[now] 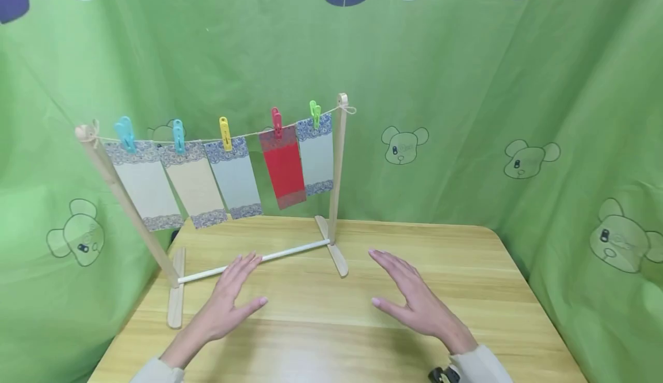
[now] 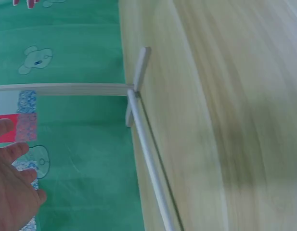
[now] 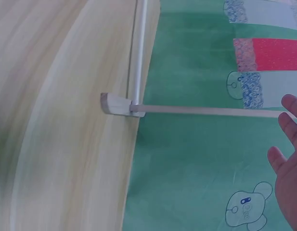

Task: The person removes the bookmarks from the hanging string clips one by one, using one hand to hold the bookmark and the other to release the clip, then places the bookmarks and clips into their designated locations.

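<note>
Both sleeves (image 1: 480, 366) are plain and whitish, with a black object (yellowish-flecked) (image 1: 444, 375) beside the right one.

Five cards (image 1: 235, 178) hang from string (image 1: 254, 135) by coloured pegs (image 1: 225, 133); left hand (image 1: 226, 302) near white rod (image 1: 296, 251), right hand (image 1: 416, 301) above surface (image 1: 435, 245), fingers (image 1: 395, 266) extended.

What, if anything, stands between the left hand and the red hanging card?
Nothing visible. In the head view, the red card hangs beyond the left hand with no object between; the white crossbar runs low, beneath the card.

Five lace-edged cards (image 1: 235, 178) hang from coloured pegs (image 1: 225, 134).
</note>
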Available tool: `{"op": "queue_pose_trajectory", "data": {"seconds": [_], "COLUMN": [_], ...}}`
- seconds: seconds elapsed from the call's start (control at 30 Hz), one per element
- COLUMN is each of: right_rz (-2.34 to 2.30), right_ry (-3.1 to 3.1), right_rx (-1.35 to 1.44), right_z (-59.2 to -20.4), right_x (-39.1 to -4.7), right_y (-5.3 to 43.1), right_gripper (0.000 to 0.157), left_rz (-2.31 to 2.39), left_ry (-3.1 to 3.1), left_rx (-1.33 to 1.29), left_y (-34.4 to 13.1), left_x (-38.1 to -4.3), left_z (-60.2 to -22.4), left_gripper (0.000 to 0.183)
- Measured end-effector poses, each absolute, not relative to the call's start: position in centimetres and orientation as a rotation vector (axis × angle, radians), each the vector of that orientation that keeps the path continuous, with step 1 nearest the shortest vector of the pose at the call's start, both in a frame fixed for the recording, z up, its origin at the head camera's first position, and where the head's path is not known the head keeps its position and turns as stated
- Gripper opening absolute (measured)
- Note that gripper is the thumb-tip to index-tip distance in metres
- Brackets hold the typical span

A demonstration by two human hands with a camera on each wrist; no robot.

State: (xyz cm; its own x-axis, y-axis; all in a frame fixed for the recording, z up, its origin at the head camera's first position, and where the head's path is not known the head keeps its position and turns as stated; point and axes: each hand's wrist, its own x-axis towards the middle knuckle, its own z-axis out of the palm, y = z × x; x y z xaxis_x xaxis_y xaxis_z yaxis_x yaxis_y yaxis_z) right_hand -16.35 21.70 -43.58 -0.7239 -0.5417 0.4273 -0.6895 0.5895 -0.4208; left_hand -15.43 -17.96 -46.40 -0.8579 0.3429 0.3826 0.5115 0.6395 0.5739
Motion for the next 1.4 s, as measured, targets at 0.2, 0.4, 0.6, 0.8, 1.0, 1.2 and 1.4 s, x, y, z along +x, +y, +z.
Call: {"op": "queue_pose_trajectory", "data": {"seconds": [0.2,0.4,0.6,0.8,1.0,1.2,1.4], "right_rz": [0.941,1.043,1.103,1.142,1.176,1.226,1.283], "right_ry": [-2.502,-2.464,-2.405,-2.347,-2.290,-2.214,-2.155], "right_rx": [1.027,1.016,1.026,1.058,1.085,1.083,1.103], "right_z": [-42.6,-42.0,-40.9,-39.6,-38.2,-36.8,-35.2], "right_x": [-16.6,-16.7,-17.2,-17.8,-18.5,-19.0,-19.4], "right_y": [21.0,20.2,19.4,18.4,17.3,16.4,15.6], "right_gripper": [0.078,0.074,0.071,0.073,0.072,0.063,0.056], "left_rz": [-1.175,-1.351,-1.555,-1.901,-2.107,-2.215,-2.308], "left_ry": [-2.518,-2.462,-2.385,-2.220,-2.063,-1.894,-1.751], "left_rx": [-0.670,-0.589,-0.554,-0.486,-0.414,-0.433,-0.451], "left_y": [-18.0,-18.4,-19.0,-19.6,-20.2,-20.6,-20.7], "left_x": [-15.4,-15.5,-15.6,-15.6,-15.3,-15.4,-15.4], "left_z": [-45.7,-45.2,-44.7,-44.0,-43.3,-43.1,-43.0], "left_gripper": [0.067,0.063,0.057,0.047,0.042,0.039,0.036]}}
